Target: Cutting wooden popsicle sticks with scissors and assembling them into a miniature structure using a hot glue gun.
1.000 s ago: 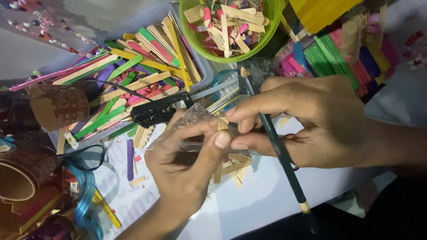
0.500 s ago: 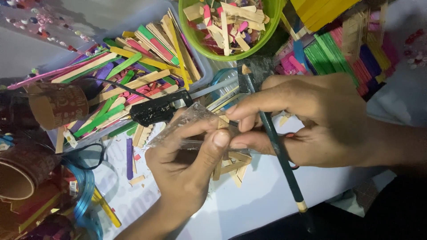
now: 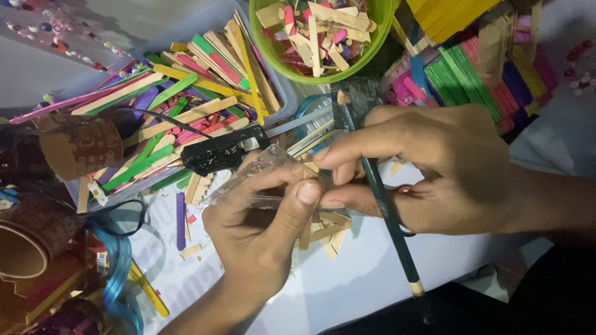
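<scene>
My left hand point(image 3: 261, 229) pinches a small wooden stick piece together with a clear plastic ruler point(image 3: 248, 180) that lies across its fingers. My right hand point(image 3: 434, 167) meets it from the right, thumb and forefinger pressed on the same small wooden piece point(image 3: 310, 174), with a dark green pencil point(image 3: 388, 217) held slanting through its fingers. Under the hands lies a small frame of plain wooden sticks point(image 3: 323, 226) on the white table point(image 3: 347, 285).
A black glue gun point(image 3: 223, 152) lies just left of the hands. Behind it is a heap of coloured craft sticks point(image 3: 180, 93), a green bowl point(image 3: 261, 43) of stick offcuts, and stacked coloured sticks point(image 3: 472, 68) at the right. Tape rolls point(image 3: 81, 146) and blue ribbon point(image 3: 118, 273) sit at the left.
Both hands stay pressed together on the small piece; the fingers have only shifted slightly.
</scene>
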